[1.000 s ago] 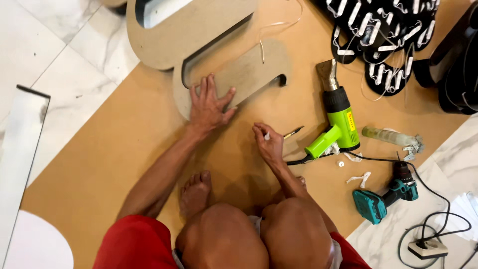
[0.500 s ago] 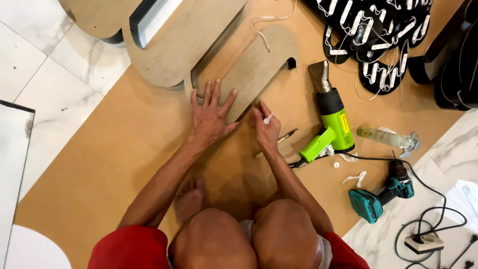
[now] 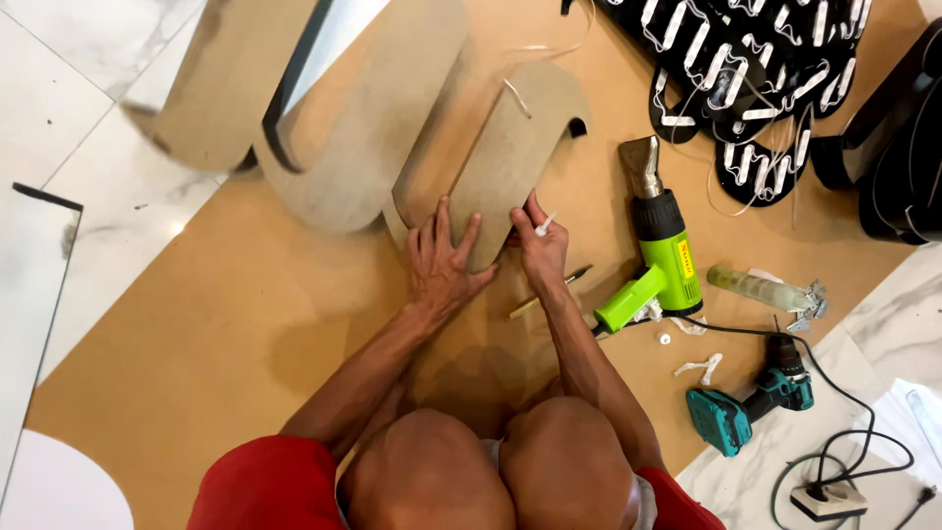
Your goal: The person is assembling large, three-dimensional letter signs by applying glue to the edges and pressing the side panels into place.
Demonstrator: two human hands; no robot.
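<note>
Brown fibreboard sign letter [image 3: 510,157], left hand [image 3: 442,260] fingers spread flat, right hand [image 3: 538,245] fingers pinching small white tube [image 3: 546,225]

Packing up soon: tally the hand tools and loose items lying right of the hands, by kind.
Heat gun: 1
Cordless drill: 1
Clear bottle: 1
Pencil: 1
Total: 4
The left hand lies flat on the board cutout; the right hand pinches a small white tube.
</note>
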